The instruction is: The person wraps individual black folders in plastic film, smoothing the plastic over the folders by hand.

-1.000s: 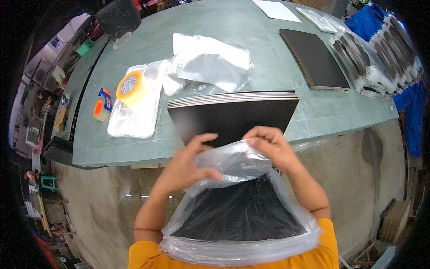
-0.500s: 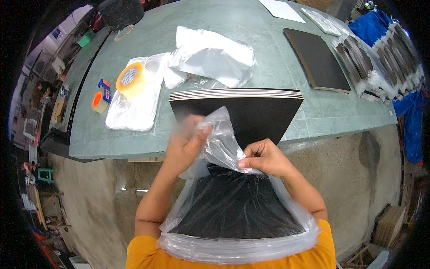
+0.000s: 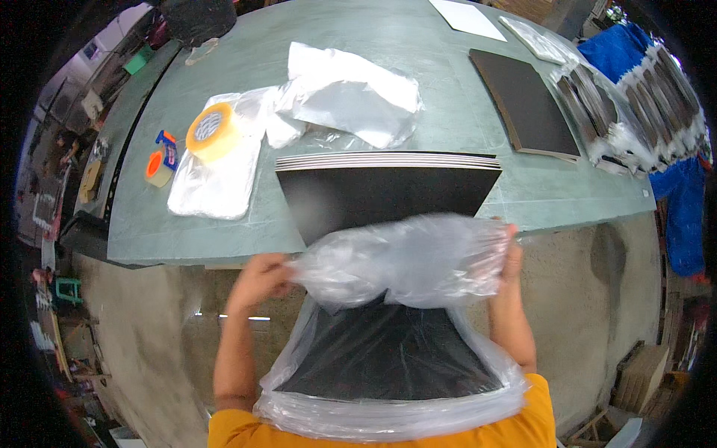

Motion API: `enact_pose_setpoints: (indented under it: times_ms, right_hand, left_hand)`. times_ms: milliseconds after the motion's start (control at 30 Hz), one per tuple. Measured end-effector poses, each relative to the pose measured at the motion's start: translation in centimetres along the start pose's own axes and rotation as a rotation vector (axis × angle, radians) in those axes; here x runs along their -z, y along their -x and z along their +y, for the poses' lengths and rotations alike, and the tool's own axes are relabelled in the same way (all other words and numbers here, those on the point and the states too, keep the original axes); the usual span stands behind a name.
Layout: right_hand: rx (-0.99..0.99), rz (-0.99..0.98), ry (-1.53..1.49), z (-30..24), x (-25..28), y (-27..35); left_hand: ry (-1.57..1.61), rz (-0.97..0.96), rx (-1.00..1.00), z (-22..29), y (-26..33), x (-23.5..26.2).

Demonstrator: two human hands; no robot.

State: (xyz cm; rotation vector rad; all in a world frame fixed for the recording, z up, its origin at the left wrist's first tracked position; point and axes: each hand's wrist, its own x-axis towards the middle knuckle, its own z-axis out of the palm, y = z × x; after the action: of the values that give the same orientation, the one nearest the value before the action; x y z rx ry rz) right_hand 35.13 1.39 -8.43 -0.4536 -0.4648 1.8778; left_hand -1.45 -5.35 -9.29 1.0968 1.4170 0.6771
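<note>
A clear plastic bag (image 3: 407, 257) is stretched sideways between my hands, blurred by motion. My left hand (image 3: 261, 284) is closed on its left end. At the other end, my right hand (image 3: 511, 257) grips the bag's gathered edge, its fingers partly hidden by the film. Just behind the bag, a stack of black boards (image 3: 388, 187) with white edges rests at the table's front edge; the bag covers its near part. Below the bag, a black sheet (image 3: 388, 351) under clear plastic lies against my body, with bunched plastic (image 3: 388, 414) along its near end.
On the green table (image 3: 246, 52) lie a flat pile of plastic bags (image 3: 231, 179), a yellow tape roll (image 3: 213, 133), a tape dispenser (image 3: 160, 160) and crumpled white plastic (image 3: 351, 93). To the right are a black board (image 3: 523, 101) and several wrapped black bundles (image 3: 642, 104).
The bag, bunched up between my hands before, is now spread wide. My left hand has moved left and down, my right hand to the right.
</note>
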Motion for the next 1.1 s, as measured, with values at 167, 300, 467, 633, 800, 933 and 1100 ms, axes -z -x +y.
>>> enact_pose_setpoints:
  times_ms: [167,300,467,633,800,933,1100]
  right_hand:
    - [0.005,0.054,0.338,-4.0,3.1,0.9]
    - [-0.194,-0.231,0.439,0.3,-2.8,0.3]
    - [-0.405,-0.316,0.297,3.3,-7.9,-0.7]
    - [-0.343,-0.3,0.336,4.4,-7.2,-1.1]
    - [-0.59,-0.124,0.108,5.7,-6.5,-1.2]
    - [-0.515,-0.232,-0.072,5.4,-5.3,-1.5]
    - [-0.29,-0.273,0.152,2.5,-4.3,-0.9]
  left_hand:
    - [0.444,1.279,-0.206,-12.4,5.7,14.4]
    - [0.251,1.03,-0.335,2.5,3.3,5.6]
    - [-0.192,-0.036,-0.592,11.6,2.4,-7.2]
    - [-0.043,-0.122,-0.422,11.5,1.0,-9.0]
    - [-0.178,-0.1,-0.436,10.8,0.2,-9.6]
    - [-0.034,-0.09,-0.428,8.8,-0.3,-7.7]
    - [-0.379,0.858,-0.504,5.4,-0.5,4.8]
